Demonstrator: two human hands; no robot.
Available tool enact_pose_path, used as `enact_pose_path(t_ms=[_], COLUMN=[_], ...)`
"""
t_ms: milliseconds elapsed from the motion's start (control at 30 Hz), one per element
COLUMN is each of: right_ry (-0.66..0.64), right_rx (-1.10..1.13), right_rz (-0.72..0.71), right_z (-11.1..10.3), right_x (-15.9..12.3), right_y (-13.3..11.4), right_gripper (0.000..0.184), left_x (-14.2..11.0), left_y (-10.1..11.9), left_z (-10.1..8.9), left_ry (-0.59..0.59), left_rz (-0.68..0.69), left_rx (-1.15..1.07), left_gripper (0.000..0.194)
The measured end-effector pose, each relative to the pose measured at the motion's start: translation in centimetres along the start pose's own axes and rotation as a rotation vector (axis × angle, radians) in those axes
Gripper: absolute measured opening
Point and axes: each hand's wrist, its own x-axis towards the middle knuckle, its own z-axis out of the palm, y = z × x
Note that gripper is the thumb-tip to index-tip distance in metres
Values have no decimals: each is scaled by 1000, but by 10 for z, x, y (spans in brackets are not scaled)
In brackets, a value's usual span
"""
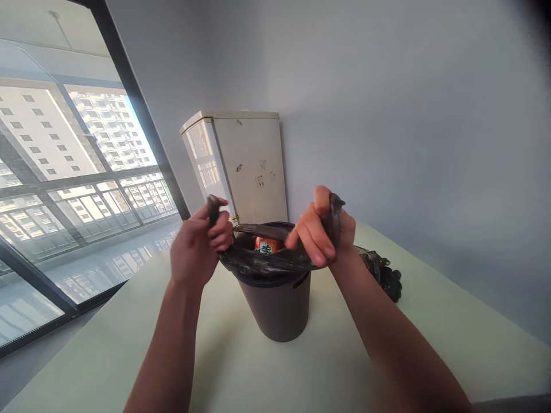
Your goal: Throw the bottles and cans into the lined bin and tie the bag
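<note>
A dark trash can [278, 312] stands upright on the pale green table, lined with a black garbage bag [262, 264]. My left hand [200, 235] grips the bag's edge at the left of the rim, and a twist of plastic pokes up above the fist. On the right, my right hand [322, 229] holds the opposite edge, with plastic showing between thumb and fingers. Between the hands the bag's mouth is partly open. Inside lies an orange package [267, 245] with green and white print; its lower part is hidden by the bag.
Black crumpled plastic [385, 275] lies on the table [430, 332] behind my right forearm. An old white refrigerator [253, 166] stands beyond the table, against the grey wall [387, 115]. Framed glass [64, 160] is at the left, with buildings outside.
</note>
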Motion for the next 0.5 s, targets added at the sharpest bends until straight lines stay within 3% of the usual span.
enact_pose_path(t_ms=[67, 267, 367, 433, 500], right_ry=[-66, -341, -230, -107, -69], right_rx=[-22, -117, -186, -243, -284], right_rz=[78, 311, 358, 340, 326], right_z=[1, 23, 31, 35, 37], right_x=[-2, 3, 6, 6, 5], right_y=[-5, -27, -24, -20, -16], right_gripper=[69, 25, 17, 16, 19], left_x=[-2, -4, -4, -5, -6], left_y=[-6, -22, -25, -25, -25], left_z=[8, 14, 12, 12, 14], left_ry=[-34, -13, 19, -7, -62], left_rz=[-23, 84, 88, 71, 50], left_rx=[80, 349, 464, 503, 543], left_gripper=[26, 15, 15, 14, 14])
